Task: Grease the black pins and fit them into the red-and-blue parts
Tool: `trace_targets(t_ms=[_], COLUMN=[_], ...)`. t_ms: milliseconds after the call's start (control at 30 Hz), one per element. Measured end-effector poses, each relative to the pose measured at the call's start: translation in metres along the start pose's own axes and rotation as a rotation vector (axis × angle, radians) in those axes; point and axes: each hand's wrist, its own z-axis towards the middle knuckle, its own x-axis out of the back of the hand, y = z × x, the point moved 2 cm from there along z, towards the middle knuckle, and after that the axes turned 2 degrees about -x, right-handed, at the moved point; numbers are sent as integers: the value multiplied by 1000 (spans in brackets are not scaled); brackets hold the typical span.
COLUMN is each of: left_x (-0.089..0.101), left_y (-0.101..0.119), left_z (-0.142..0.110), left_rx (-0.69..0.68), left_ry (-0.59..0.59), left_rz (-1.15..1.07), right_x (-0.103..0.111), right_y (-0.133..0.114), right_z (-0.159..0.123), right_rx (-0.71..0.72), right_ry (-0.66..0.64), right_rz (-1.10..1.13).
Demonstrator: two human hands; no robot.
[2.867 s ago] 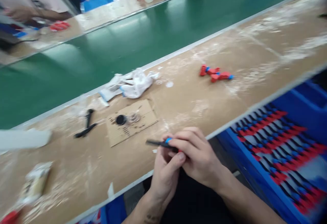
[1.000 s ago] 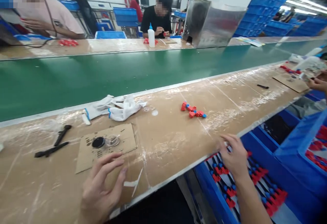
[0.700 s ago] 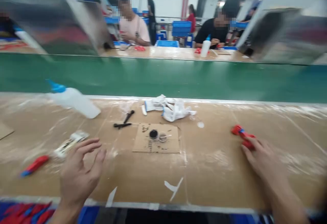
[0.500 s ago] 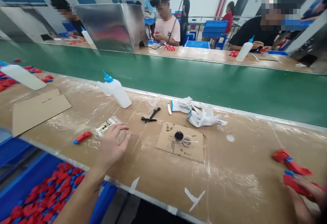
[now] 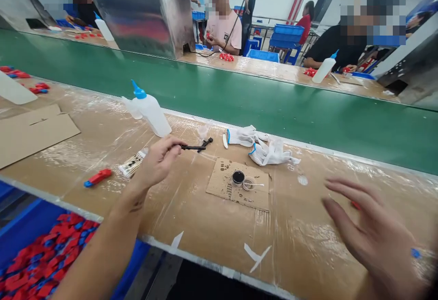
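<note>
My left hand (image 5: 159,161) pinches one end of a thin black stick-like piece (image 5: 194,147). A second black piece (image 5: 208,142) lies just behind it on the table. My right hand (image 5: 369,227) is open, fingers apart, over the table at the right; it partly hides a red piece (image 5: 355,205), and a blue bit (image 5: 415,253) shows beside it. Between my hands, a stained cardboard sheet (image 5: 219,188) bears a small cup of black liquid (image 5: 238,177) and a clear cup (image 5: 247,185) with a cotton swab (image 5: 257,184) across it.
Near my left forearm lie a pack of swabs (image 5: 130,165) and a red-and-blue piece (image 5: 98,178). Behind stand a blue-tipped bottle (image 5: 153,115) and white gloves (image 5: 270,152). A green belt (image 5: 273,104) runs beyond. A blue bin (image 5: 20,227) holds red-and-blue pieces. Co-workers sit opposite.
My left hand has moved from the swab pack to the black piece and taken hold of it. My right hand has let go of a red-and-blue piece, moved inward and opened.
</note>
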Motion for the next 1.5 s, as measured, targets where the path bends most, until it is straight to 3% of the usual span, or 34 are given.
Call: trace_targets(t_ms=[67, 133, 233, 400, 600, 733, 867, 967, 1100, 1233, 1500], left_x=[1, -10, -40, -75, -75, -67, -63, -64, -61, -57, -59], left_y=[20, 33, 34, 21, 30, 34, 34, 32, 33, 37, 43], left_z=[7, 18, 32, 34, 27, 23, 18, 16, 17, 14, 9], left_rx=[-66, -118, -93, 31, 461, 585, 522, 373, 116, -30, -69], left_ry=[128, 166, 129, 150, 16, -124, -229, -313, -311, -301, -282], left_rz=[-237, -519, -946, -1197, -1538, -1482, -1239, -1057, -737, -476, -460], right_x=[-25, -50, -73, -83, -100, -113, -119, -121, -124, -131, -130], right_y=[-20, -28, -27, -24, -33, -40, -44, -40, -27, -18, -19], right_z=[35, 53, 54, 40, 41, 38, 36, 35, 35, 35, 37], right_rx=[85, 69, 15, 81, 193, 256, 207, 80, -237, -463, -506], right_ry=[-265, -477, -608, -596, -393, -313, -295, -248, -186, -162, -111], right_rz=[13, 24, 57, 182, 261, 284, 334, 357, 498, 724, 762])
